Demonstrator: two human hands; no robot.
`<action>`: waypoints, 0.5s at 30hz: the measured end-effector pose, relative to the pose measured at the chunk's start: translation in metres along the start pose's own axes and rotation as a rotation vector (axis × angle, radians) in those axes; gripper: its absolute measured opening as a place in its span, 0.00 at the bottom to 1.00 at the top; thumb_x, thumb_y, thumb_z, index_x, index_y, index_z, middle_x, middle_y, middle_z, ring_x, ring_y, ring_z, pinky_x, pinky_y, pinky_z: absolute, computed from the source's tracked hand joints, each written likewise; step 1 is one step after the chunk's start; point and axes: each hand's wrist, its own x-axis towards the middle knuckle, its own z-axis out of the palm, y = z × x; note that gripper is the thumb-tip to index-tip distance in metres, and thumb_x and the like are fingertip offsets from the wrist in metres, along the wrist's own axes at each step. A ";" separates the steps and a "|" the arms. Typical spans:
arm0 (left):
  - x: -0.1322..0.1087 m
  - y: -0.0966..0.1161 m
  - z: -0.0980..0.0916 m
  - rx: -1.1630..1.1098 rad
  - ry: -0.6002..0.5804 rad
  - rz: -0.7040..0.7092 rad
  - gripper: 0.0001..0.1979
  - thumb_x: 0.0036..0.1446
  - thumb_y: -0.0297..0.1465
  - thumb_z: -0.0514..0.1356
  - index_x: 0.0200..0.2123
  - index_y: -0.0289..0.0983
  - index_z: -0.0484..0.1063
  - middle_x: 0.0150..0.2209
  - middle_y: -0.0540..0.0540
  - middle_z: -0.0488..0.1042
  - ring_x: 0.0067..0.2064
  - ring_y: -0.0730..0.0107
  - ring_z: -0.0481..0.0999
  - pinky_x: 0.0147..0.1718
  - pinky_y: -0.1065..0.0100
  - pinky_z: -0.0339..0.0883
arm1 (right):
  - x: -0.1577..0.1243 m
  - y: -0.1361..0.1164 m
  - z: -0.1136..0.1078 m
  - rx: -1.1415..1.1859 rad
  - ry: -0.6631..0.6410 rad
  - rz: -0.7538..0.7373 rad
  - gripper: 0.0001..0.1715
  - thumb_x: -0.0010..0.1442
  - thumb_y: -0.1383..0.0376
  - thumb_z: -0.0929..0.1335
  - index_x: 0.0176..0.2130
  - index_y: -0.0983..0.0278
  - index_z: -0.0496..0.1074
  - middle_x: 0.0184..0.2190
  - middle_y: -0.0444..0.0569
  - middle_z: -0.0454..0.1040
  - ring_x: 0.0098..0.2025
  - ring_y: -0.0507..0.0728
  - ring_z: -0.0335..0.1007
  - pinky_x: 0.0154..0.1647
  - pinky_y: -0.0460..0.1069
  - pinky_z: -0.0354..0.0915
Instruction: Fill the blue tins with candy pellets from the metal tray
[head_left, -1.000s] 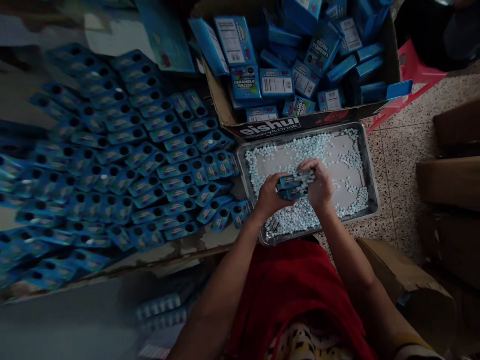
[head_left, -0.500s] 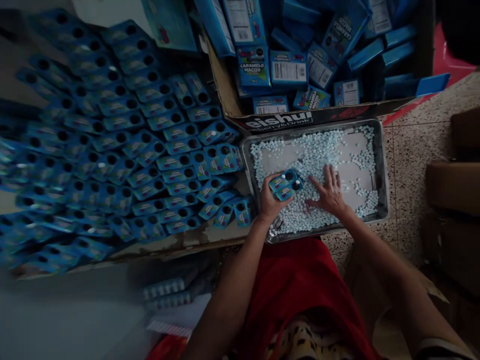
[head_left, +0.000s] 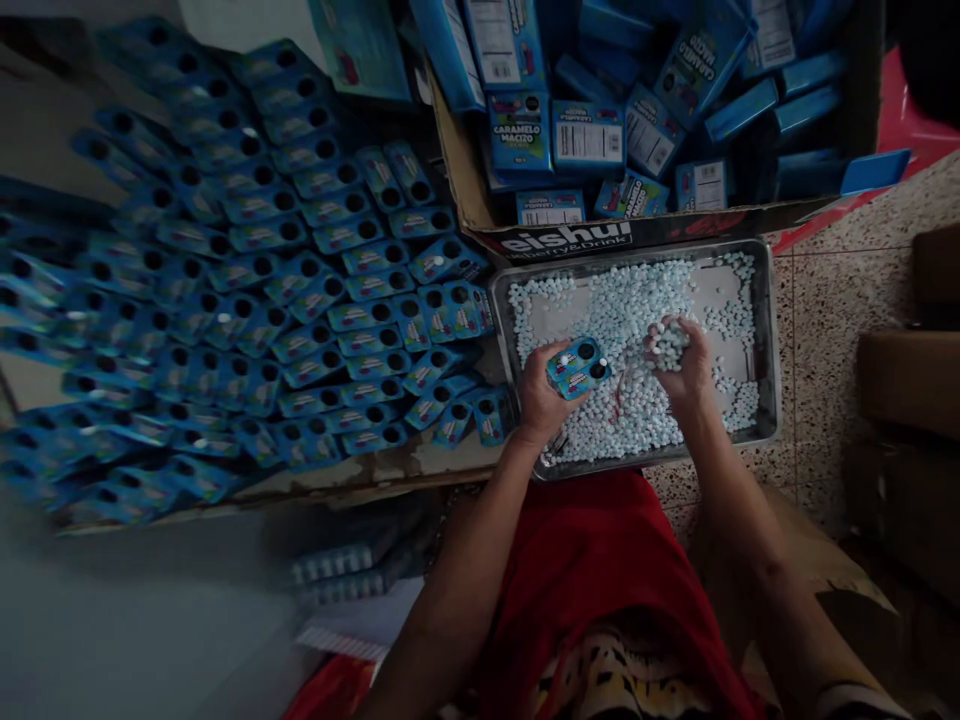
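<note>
My left hand (head_left: 541,405) is closed around two small blue candy boxes (head_left: 574,372) held side by side, their round dark openings toward the right. One or two pale candies rest on top of them. My right hand (head_left: 688,378) is turned palm up, fingers curled around a heap of small white and pale blue candies (head_left: 670,338). Both hands are over a metal tray (head_left: 777,350), where loose candies (head_left: 637,295) lie thick in the middle and along the edges.
Rows of blue boxes with round openings (head_left: 371,313) cover the table at left. Behind the tray, an open carton (head_left: 652,230) holds larger blue boxes (head_left: 589,135) marked "Caramelo Macizo". Brown cartons (head_left: 904,380) stand on the speckled floor (head_left: 825,300) at right.
My right hand was spread palm down on the candies; now it is turned up, cupped around a handful and slightly raised. My left hand still holds the two boxes, nearly in place.
</note>
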 end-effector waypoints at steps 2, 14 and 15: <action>0.001 0.006 -0.006 0.052 -0.015 0.023 0.37 0.45 0.29 0.78 0.59 0.43 0.73 0.56 0.41 0.81 0.59 0.45 0.82 0.62 0.47 0.77 | -0.026 0.000 0.024 0.121 -0.083 -0.056 0.17 0.57 0.49 0.77 0.33 0.56 0.74 0.33 0.45 0.76 0.35 0.56 0.72 0.31 0.49 0.69; 0.008 0.049 -0.036 0.415 -0.255 0.126 0.35 0.39 0.23 0.78 0.53 0.42 0.75 0.49 0.40 0.80 0.54 0.35 0.79 0.55 0.44 0.76 | -0.014 0.046 0.080 0.127 0.154 -0.209 0.30 0.67 0.42 0.76 0.27 0.56 0.66 0.24 0.39 0.63 0.26 0.51 0.63 0.30 0.46 0.69; 0.006 0.045 -0.039 0.409 -0.225 0.115 0.34 0.41 0.22 0.78 0.53 0.43 0.76 0.50 0.39 0.80 0.55 0.35 0.79 0.56 0.44 0.76 | -0.008 0.044 0.070 0.171 0.167 -0.114 0.29 0.67 0.41 0.76 0.29 0.56 0.66 0.25 0.40 0.66 0.27 0.51 0.65 0.27 0.45 0.68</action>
